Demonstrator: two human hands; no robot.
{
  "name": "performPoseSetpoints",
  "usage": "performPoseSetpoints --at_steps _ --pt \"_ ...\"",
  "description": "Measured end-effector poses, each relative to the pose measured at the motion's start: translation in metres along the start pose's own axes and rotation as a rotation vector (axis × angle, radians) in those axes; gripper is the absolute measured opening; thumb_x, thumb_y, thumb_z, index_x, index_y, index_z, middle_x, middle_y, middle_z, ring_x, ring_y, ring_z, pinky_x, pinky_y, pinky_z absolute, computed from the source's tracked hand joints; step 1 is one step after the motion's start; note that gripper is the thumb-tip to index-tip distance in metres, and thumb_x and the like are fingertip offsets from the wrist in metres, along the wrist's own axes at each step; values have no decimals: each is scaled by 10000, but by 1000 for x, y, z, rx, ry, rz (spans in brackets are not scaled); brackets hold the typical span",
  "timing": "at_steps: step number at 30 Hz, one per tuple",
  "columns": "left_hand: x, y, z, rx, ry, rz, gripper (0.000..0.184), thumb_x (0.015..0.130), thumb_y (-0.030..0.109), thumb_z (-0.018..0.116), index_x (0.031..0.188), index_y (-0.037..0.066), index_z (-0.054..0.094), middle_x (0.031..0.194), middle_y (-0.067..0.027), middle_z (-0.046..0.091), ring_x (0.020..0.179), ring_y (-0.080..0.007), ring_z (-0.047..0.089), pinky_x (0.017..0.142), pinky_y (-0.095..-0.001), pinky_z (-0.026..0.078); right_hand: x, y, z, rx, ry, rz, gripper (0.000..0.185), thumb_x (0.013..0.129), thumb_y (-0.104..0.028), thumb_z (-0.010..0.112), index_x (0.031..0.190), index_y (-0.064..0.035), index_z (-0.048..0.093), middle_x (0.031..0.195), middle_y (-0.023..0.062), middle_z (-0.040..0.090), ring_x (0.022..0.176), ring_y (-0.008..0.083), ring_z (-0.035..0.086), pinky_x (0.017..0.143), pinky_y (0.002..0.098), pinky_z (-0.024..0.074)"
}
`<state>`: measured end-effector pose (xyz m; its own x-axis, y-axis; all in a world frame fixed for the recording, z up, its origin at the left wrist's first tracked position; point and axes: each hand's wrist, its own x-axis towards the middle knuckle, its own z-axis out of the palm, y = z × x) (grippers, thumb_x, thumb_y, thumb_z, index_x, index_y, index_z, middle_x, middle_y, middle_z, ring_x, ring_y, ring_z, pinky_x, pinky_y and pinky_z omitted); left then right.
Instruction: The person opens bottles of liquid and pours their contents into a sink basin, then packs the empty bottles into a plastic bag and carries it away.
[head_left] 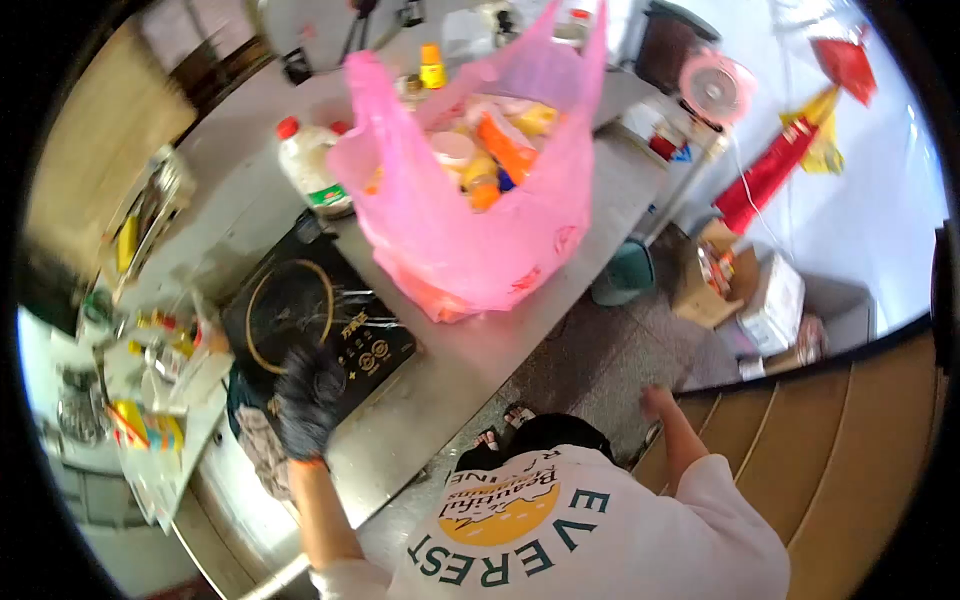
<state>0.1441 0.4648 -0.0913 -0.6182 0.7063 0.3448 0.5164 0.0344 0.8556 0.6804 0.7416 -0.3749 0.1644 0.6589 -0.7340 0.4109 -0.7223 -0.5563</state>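
My left hand (308, 402), in a dark glove with an orange band at the wrist, is over the lower left part of a black induction cooktop (375, 325). Its fingers blur into a dark patch, so their pose and anything in them cannot be made out. My right hand (655, 402) is bare and hangs out to the right, away from the counter; its fingers are too small and blurred to read. Behind the cooktop a pink plastic bag (480, 255) full of packages and jars stands on the metal counter (455, 365). A red-capped bottle (312, 168) stands left of the bag.
A crumpled cloth (260, 450) lies by the cooktop's lower left edge. At far left are a tray of utensils (150, 220) and a cluttered side table (165, 475). Right of the counter are a green bin (623, 273), cardboard boxes (715, 280) and a pink fan (716, 88).
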Motion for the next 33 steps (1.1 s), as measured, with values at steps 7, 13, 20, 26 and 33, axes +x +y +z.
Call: performPoseSetpoints --at_steps 7,13,20,26,33 --pt "-121 -47 50 -389 -333 -648 158 789 -1 577 944 -23 589 866 -91 633 774 -162 600 713 -280 488 -89 268 -64 -376 -182 339 335 847 -347 491 864 -37 618 709 115 605 600 213 545 528 415 421" --pt "-41 -6 99 226 -571 34 177 774 56 617 945 8 610 873 -105 625 768 -189 599 729 -283 471 -189 154 -24 -517 -106 225 443 868 -370 434 932 36 599 838 215 603 745 323 579 657 425 447" --pt "-5 36 199 42 -732 212 184 738 22 630 921 14 619 835 -106 621 738 -197 599 688 -292 478 -156 100 -24 -544 20 0 490 882 -355 377 991 80 576 932 294 575 883 407 566 764 413 451" --pt "-18 82 314 278 -1034 259 176 747 141 622 888 35 618 818 -150 610 771 -294 595 696 -355 473 -77 191 -84 -728 149 -256 378 809 -278 438 801 56 616 884 271 586 805 396 587 727 420 463" --pt "-7 129 453 478 -1177 371 232 751 219 620 918 57 613 865 -141 608 816 -297 577 761 -374 458 -20 236 -165 -455 -189 159 219 820 -90 467 1010 -9 537 756 144 578 652 255 556 614 346 461"
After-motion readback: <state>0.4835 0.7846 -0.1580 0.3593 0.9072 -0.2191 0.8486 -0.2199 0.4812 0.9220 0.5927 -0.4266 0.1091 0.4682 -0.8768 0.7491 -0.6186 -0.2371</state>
